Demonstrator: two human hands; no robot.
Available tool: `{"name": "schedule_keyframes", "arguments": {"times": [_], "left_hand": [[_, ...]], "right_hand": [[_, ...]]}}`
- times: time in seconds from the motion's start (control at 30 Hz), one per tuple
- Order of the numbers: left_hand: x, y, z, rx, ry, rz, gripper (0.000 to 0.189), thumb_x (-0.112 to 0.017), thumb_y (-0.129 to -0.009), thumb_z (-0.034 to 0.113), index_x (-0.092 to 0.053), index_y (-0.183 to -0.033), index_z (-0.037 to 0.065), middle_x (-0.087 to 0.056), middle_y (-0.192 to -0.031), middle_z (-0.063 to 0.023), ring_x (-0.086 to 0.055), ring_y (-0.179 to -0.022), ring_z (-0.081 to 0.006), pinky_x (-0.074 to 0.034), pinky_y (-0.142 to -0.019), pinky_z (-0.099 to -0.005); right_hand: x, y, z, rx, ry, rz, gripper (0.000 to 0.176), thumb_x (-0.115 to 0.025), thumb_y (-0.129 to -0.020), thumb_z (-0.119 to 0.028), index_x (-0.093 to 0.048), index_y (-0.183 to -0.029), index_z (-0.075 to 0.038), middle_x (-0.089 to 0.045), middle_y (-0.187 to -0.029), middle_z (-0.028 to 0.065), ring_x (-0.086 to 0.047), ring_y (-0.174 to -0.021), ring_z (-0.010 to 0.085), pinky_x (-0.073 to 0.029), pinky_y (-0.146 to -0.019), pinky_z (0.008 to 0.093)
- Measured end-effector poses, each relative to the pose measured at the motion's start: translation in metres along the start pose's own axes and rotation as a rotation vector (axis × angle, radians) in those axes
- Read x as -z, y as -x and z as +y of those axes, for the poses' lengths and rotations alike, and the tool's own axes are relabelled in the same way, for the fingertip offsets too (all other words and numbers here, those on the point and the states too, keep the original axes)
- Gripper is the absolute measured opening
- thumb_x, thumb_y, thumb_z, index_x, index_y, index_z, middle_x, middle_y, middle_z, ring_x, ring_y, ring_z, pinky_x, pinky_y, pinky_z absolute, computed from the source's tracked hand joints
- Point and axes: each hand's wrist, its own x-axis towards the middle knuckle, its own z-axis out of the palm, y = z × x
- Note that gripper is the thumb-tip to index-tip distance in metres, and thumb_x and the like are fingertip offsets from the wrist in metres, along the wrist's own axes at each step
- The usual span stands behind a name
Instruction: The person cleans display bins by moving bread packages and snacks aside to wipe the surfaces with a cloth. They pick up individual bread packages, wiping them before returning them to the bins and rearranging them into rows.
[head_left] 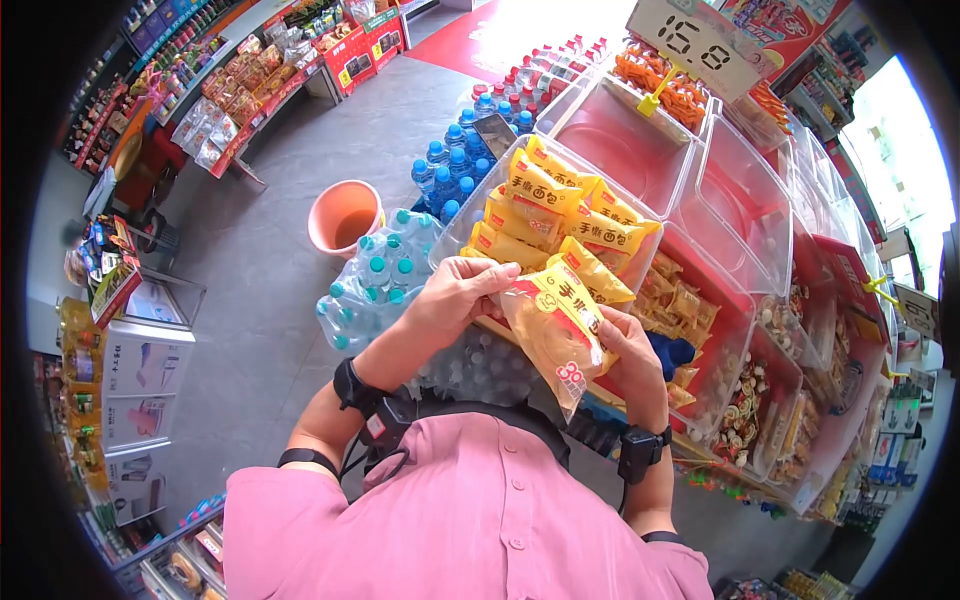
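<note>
Between my two hands is a yellow and clear packet of bread [556, 325], held in front of my chest. My left hand [462, 292] pinches its upper left corner between thumb and fingers. On the opposite edge, my right hand [634, 350] grips the packet, with the thumb on the printed front. Just beyond, a clear plastic bin [455, 238] holds several more yellow bread packets [540, 190] of the same look, standing and leaning on one another. The held packet hides part of the bin's near side.
Clear bins with red bottoms [625, 150] continue right, some with small wrapped snacks [672, 305]. Blue-capped water bottles [455, 150] and shrink-wrapped bottles [375, 270] stand left of the display. An orange bucket [345, 215] sits on the grey floor. A price sign [690, 45] hangs above the bins.
</note>
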Motion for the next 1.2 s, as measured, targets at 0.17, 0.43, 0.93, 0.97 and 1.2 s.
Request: {"name": "schedule_keyframes", "arguments": {"times": [0.17,0.43,0.93,0.97,1.2], "left_hand": [[0.012,-0.003,-0.004,-0.013,-0.212,-0.005,0.02,-0.061,-0.088,0.022,-0.066,-0.082,0.003,-0.064,-0.072,-0.002,-0.058,-0.061,-0.0066,-0.047,-0.057,-0.0204],[0.058,-0.019,-0.034,-0.131,-0.254,0.205,0.032,-0.055,-0.092,0.033,-0.056,-0.1,0.002,-0.062,-0.09,-0.0044,-0.061,-0.081,-0.0105,-0.052,-0.07,-0.0251],[0.008,0.064,0.018,-0.534,-0.096,-0.093,0.018,-0.059,-0.09,0.018,-0.053,-0.098,0.003,-0.059,-0.082,-0.0028,-0.058,-0.072,-0.0076,-0.047,-0.061,-0.0216],[0.008,0.065,0.017,-0.542,-0.106,-0.101,0.02,-0.059,-0.09,0.018,-0.053,-0.101,0.002,-0.059,-0.083,-0.0027,-0.058,-0.072,-0.0076,-0.047,-0.061,-0.0218],[0.004,0.07,0.012,-0.557,-0.121,-0.098,0.026,-0.059,-0.09,0.017,-0.052,-0.11,0.004,-0.062,-0.09,-0.0046,-0.06,-0.074,-0.0078,-0.049,-0.062,-0.0213]], "right_hand": [[-0.005,0.002,-0.004,-0.012,0.093,0.042,0.049,-0.067,-0.084,-0.019,-0.048,-0.122,0.006,-0.061,-0.108,0.011,-0.061,-0.092,0.013,-0.05,-0.08,0.0256],[-0.005,-0.048,-0.012,0.106,0.457,0.145,0.042,-0.065,-0.085,-0.015,-0.052,-0.12,0.004,-0.063,-0.102,0.0086,-0.059,-0.09,0.0101,-0.048,-0.078,0.0228],[-0.07,-0.032,-0.069,0.079,0.335,-0.114,0.059,-0.073,-0.074,-0.035,-0.056,-0.113,0.006,-0.064,-0.1,0.0097,-0.06,-0.092,0.0128,-0.045,-0.084,0.0233],[-0.07,-0.031,-0.068,0.081,0.33,-0.1,0.059,-0.073,-0.074,-0.035,-0.056,-0.113,0.006,-0.064,-0.1,0.0098,-0.06,-0.092,0.0129,-0.045,-0.084,0.0234],[-0.069,-0.022,-0.068,0.069,0.309,-0.073,0.06,-0.074,-0.073,-0.036,-0.056,-0.112,0.006,-0.064,-0.1,0.0094,-0.06,-0.091,0.0124,-0.045,-0.083,0.0239]]}}
